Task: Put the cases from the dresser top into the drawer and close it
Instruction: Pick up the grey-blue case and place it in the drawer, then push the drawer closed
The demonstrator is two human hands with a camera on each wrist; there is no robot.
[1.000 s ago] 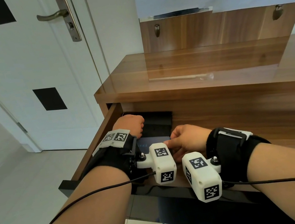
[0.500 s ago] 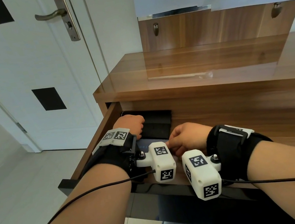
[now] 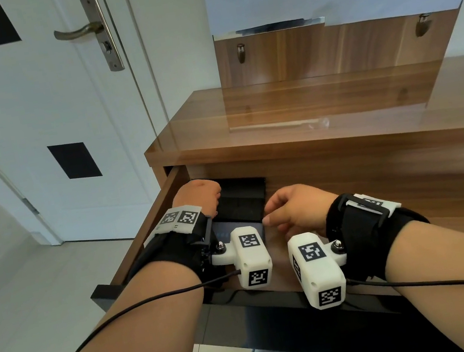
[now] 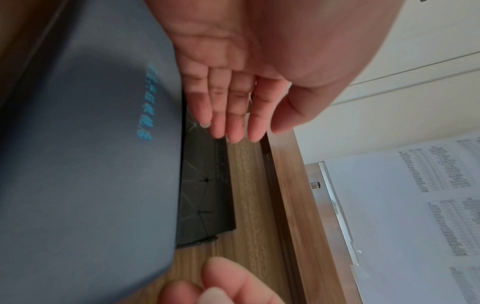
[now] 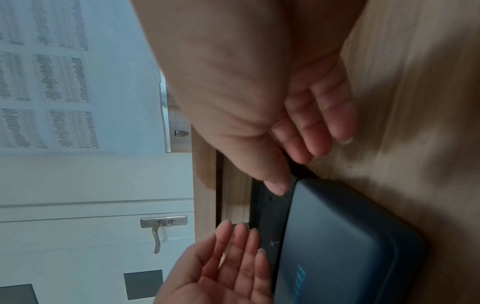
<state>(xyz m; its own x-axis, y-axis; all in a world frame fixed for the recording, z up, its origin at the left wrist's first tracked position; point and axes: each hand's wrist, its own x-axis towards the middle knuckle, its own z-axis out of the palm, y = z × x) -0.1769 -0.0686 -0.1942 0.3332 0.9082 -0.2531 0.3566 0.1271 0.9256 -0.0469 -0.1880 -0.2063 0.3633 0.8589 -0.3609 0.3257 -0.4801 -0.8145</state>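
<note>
2 cases are seen inside the open drawer (image 3: 152, 221): grey case (image 4: 85, 164) laid atop black case (image 4: 205, 185). Left hand (image 3: 197, 197) and right hand (image 3: 296, 211) are held over them, fingers straight, pressed together, gripping nothing.

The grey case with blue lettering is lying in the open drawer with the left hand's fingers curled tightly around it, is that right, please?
Not quite: the grey case does lie in the open drawer, but the left hand has straight fingers and grips nothing, as the left wrist view shows.
</note>
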